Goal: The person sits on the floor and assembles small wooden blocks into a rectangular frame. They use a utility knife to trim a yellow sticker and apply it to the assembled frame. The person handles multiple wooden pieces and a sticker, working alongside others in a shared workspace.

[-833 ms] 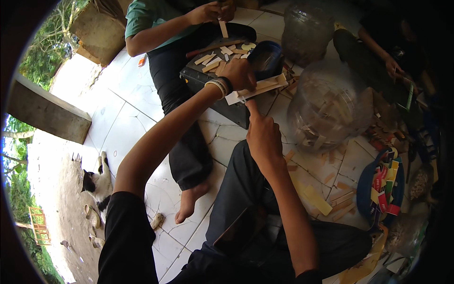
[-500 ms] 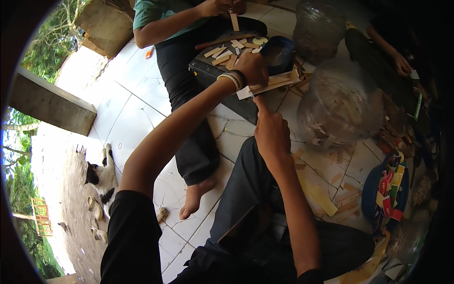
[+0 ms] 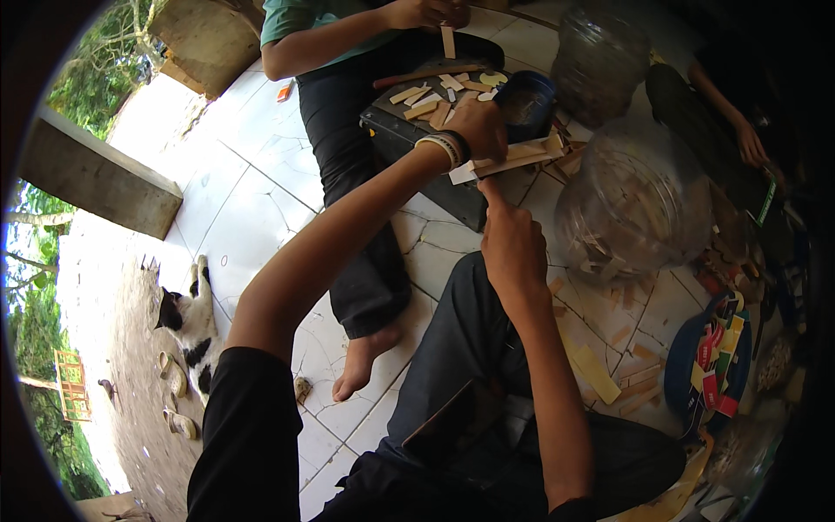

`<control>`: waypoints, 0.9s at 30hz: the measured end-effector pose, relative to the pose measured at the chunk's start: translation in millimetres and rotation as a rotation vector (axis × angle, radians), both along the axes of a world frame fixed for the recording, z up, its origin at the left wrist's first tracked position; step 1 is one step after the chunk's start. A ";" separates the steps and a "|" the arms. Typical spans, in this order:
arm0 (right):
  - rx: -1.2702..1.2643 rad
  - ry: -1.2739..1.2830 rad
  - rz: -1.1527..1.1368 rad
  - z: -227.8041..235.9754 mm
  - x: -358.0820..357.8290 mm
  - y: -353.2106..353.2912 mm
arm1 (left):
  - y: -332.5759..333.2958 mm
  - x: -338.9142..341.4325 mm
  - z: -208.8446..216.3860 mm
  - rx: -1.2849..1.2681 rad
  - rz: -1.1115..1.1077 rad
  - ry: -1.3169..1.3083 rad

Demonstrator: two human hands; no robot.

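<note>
Over the dark box [image 3: 417, 165], my left hand [image 3: 477, 130] is closed on the left end of a narrow wooden tray [image 3: 535, 153] with raised sides. A flat white piece [image 3: 463, 173] sticks out below my left wrist. My right hand [image 3: 513, 244] is just nearer to me, its index finger stretched up to the tray's near edge beside the white piece. Its other fingers are curled, and whatever they hold is hidden. Several small wooden strips [image 3: 423, 110] lie on the box beyond my left hand, next to a dark blue bowl [image 3: 527, 97].
A co-worker's hands [image 3: 426, 13] hold a wooden strip at the top. Large clear plastic containers [image 3: 631, 204] stand right. A blue basin [image 3: 674, 374] holds colourful cardboard pieces. Wood scraps [image 3: 639, 383] litter the tiles. Another person's hand [image 3: 750, 143] is far right; a cat [image 3: 193, 331] lies left.
The whole view has shifted slightly, so most things sit a little further right and lower. Both my hands keep nearly the same hold at the tray.
</note>
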State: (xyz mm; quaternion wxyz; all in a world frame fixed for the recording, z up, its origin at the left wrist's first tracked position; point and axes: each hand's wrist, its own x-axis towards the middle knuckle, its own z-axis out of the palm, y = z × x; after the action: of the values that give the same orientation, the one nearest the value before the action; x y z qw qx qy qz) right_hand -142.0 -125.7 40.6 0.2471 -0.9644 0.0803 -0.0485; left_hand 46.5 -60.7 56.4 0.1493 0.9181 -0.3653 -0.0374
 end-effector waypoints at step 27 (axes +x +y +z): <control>-0.198 0.464 -0.192 -40.4 -154.7 -134.0 | 12.8 -13.8 -14.1 -0.295 -0.110 0.121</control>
State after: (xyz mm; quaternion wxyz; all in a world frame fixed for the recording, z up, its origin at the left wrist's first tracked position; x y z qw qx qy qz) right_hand -296.7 -259.7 0.3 0.1208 -0.9572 0.2208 0.1430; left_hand 32.7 -47.9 42.3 0.3020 0.8609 -0.4069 -0.0465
